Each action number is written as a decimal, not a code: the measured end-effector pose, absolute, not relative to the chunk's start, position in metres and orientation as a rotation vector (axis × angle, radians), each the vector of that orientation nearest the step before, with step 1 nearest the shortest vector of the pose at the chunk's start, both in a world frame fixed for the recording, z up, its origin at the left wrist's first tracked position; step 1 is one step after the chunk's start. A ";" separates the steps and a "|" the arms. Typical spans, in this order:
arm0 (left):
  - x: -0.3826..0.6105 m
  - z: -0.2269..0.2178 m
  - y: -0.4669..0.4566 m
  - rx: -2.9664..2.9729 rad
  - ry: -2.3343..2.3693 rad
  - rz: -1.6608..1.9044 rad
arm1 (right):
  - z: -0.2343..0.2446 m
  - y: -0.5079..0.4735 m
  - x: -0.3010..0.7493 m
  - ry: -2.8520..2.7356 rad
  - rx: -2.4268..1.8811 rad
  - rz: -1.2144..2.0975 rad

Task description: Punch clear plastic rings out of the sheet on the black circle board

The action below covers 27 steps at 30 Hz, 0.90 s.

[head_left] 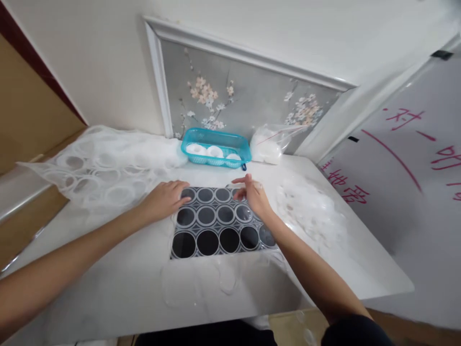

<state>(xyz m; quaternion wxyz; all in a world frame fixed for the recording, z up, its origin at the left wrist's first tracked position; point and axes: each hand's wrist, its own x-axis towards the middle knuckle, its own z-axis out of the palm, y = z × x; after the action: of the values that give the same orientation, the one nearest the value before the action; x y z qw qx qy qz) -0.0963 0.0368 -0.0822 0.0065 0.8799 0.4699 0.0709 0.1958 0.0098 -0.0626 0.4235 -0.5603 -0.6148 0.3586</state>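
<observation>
Two hands (163, 199), red writing (356, 194), apparently Chinese

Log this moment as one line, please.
left hand: at far-left corner of patterned sheet | right hand: over its far-right part, grip unclear | behind sheet: teal basket holding white pieces, clear bag beside it

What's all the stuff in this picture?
flat table: one, white, foreground
circle-patterned rectangular sheet: one, black and grey, table centre
rectangular plastic basket: one, turquoise, back of table
rounded pieces: three visible, white, in basket
thin plastic bag: one, clear, right of basket
translucent ring-patterned heap: one, white, table's left
crinkled translucent heap: one, white, table's right
framed flowered panel: one, grey, behind basket
upright red-lettered board: one, white, far right
left hand: one, bare, sheet's upper left
right hand: one, bare, sheet's upper right
sleeve: one, black, bottom right
</observation>
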 end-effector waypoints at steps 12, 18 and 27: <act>-0.134 -0.117 -0.014 2.656 1.157 0.102 | -0.076 -0.042 0.118 -1.759 -1.313 1.077; -0.134 -0.120 -0.020 2.634 1.132 0.131 | -0.077 -0.044 0.126 -1.767 -1.374 1.040; -0.130 -0.116 -0.020 2.634 1.169 0.023 | -0.078 -0.042 0.127 -1.887 -1.234 0.896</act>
<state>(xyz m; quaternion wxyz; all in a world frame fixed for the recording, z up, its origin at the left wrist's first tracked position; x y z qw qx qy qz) -0.1303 -0.0201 -0.1157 0.1295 0.9064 0.4021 0.0078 0.1272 -0.0421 -0.0779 0.3500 -0.4766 -0.7285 0.3459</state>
